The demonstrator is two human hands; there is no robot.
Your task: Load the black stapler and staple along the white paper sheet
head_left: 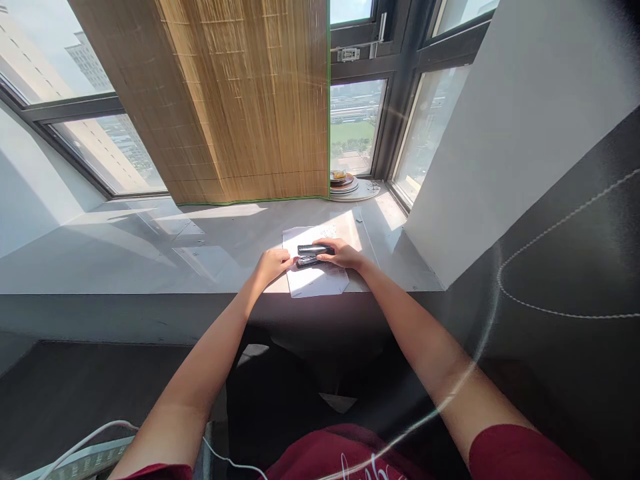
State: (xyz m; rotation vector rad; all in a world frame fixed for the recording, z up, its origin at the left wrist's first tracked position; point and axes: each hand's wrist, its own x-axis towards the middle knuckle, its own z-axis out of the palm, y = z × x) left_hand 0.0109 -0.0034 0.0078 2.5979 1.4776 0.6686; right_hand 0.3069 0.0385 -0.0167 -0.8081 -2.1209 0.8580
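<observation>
On the pale windowsill (235, 243), close to its front edge: loose papers (320, 287), and over them a black stapler (315, 250) (going by its shape, being small and half covered here), upper and lower parts spread apart at the left end. Right hand (345, 253) at the opposite end, fingers curled round the stapler and gripping it. Left hand (274, 263) just beside the parted end, fingers bunched together; impossible to tell whether around anything small.

Chief risk, probably: a pinch to the left fingertips, so near that gap, from a sudden squeeze on the right. Next, perhaps, a slide of the papers off the windowsill, near edge right at the brink and apparently without a palm flat on them. Possible too: a skid or twist of the stapler, from uneven pressure at one end on smooth sheets. Also worth guarding against: a misjudged placement, caused by hard patches of sunlight and shade across the paper. Much less of a worry: the stack of plates (345, 189) in the window corner, well apart from both hands.
</observation>
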